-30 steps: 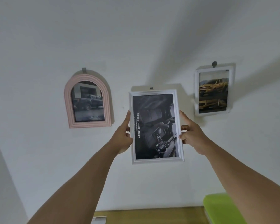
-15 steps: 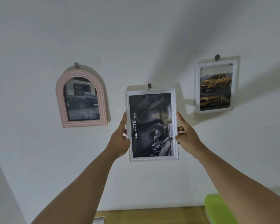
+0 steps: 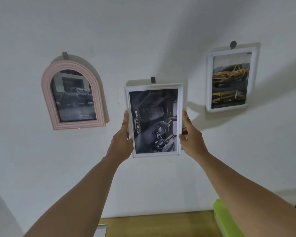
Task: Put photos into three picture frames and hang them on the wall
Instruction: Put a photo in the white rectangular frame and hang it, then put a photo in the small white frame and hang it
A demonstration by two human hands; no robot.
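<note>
White-moulded middle frame (image 3: 154, 120) sits just under the grey hook (image 3: 153, 80), pinched at its side edges by left hand (image 3: 122, 139) and right hand (image 3: 190, 137), fingers closed on it. Whether it has caught is hidden; letting go early would likely drop it.

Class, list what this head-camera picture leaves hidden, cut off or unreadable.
- Middle white frame: whether it has caught its hook; the frame's top covers the hook's lower end.
- Small print under "ROBUST SIMPLICITY": too small.
- Green object: partly behind the right forearm, so unidentifiable.
- Pale object: cut by the bottom edge.
</note>
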